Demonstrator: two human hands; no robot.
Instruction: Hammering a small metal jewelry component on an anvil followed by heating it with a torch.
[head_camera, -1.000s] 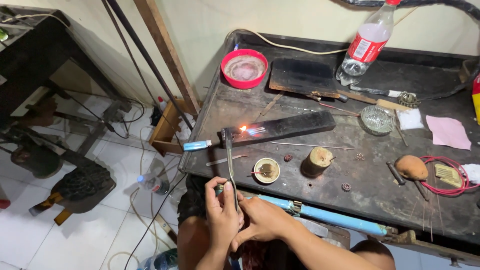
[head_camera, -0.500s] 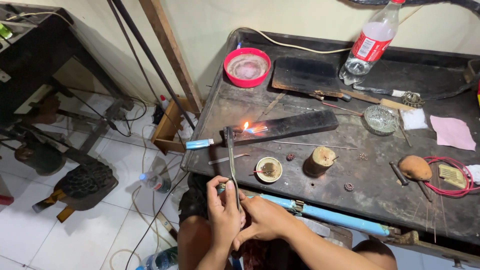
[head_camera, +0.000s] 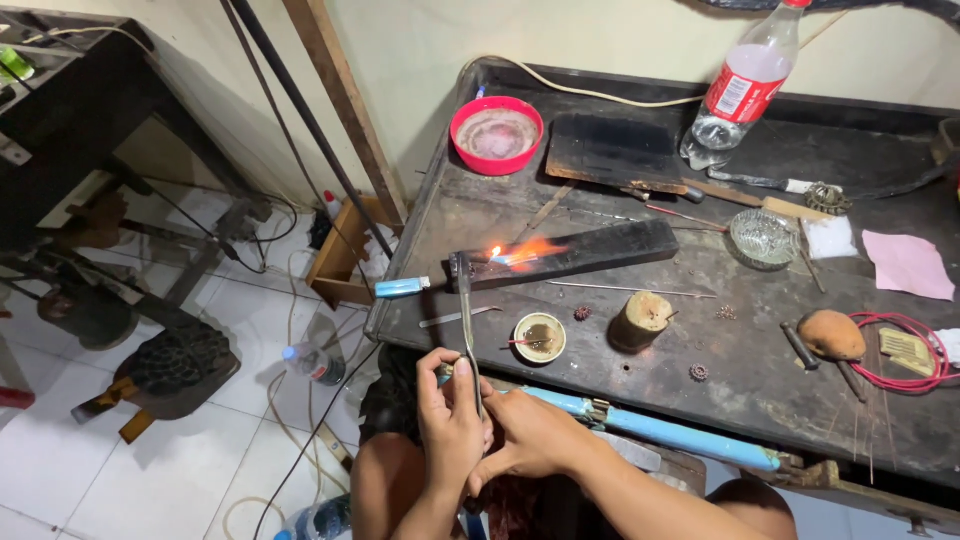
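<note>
Both your hands meet below the tabletop (head_camera: 560, 330) edge: left hand (head_camera: 450, 425) and right hand (head_camera: 535, 440), each grip closed on the torch (head_camera: 466, 320), flame (head_camera: 520, 252) playing on the black block (head_camera: 590, 250).

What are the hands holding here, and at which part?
Both the left hand and right hand grip the near end of a long thin metal torch tube; its far tip flames over the black block.

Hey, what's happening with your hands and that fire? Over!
Left hand and right hand grip torch. Flame on dark block. Lighter beside it.

Left hand (head_camera: 452, 420) and right hand (head_camera: 530, 435) gripping torch (head_camera: 467, 320), flame (head_camera: 520, 252) on black block (head_camera: 580, 250), red bowl (head_camera: 497, 134), dark surface (head_camera: 760, 370)
</note>
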